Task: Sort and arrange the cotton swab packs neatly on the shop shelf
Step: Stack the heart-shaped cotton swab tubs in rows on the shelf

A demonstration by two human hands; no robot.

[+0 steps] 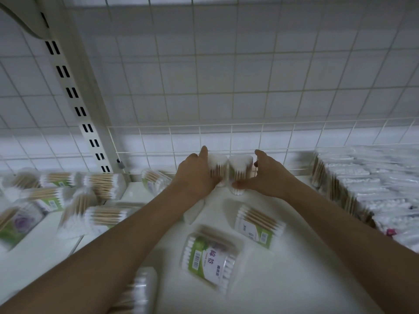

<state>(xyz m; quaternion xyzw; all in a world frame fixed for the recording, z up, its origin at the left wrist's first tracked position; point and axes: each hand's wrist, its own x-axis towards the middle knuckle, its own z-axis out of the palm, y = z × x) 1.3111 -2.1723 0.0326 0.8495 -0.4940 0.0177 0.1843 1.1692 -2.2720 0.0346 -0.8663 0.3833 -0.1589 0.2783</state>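
Two clear packs of wooden-stick cotton swabs stand upright side by side at the back of the white shelf, against the wire grid. My left hand grips the left pack, index finger stretched up along it. My right hand holds the right pack, thumb at its base and fingers behind it. Two more packs lie flat nearer to me, one with a green label and one to its right. Another pack lies at the bottom edge under my left forearm.
Several swab packs lie jumbled on the adjoining shelf section at the left. A tight row of bagged swabs fills the right side. A slotted upright post and a low wire fence bound the back.
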